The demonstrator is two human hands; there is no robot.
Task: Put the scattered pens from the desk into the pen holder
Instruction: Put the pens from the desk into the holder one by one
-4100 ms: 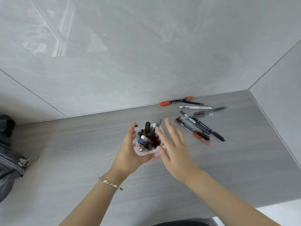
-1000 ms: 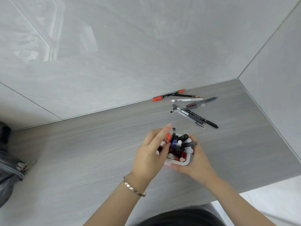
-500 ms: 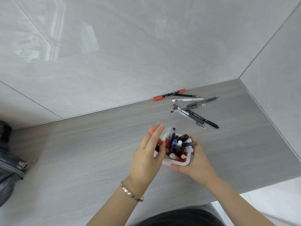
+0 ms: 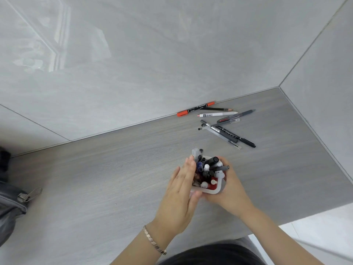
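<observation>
Nearest the camera, a dark garment (image 4: 210, 254) fills the bottom edge, and both forearms reach forward from it over the grey wood-grain worktop (image 4: 95, 178). A metal link bracelet (image 4: 154, 240) circles the left wrist. The left hand (image 4: 179, 196) is flat, fingers straight and pressed together, laid against the left side of the pen holder (image 4: 214, 190) with its thumb under the near rim. The right hand (image 4: 230, 192) is curled around the holder's right and near sides, gripping it. The holder is white with a red inside, stands on the worktop between the two hands, and is crowded with upright pens (image 4: 208, 167), black, blue, grey and white caps showing. At the far left edge lies a grey bag (image 4: 9, 205) with a metal zipper pull (image 4: 30, 194).

Well beyond the holder, towards the back right corner, more pens lie scattered: a black marker (image 4: 237, 137) crossing clear-barrelled pens (image 4: 224, 135), a grey pen (image 4: 242, 114), a white pen (image 4: 217, 114), a dark pencil (image 4: 218, 109), and an orange-capped marker (image 4: 195, 109) against the foot of the glossy grey wall (image 4: 152, 54).
</observation>
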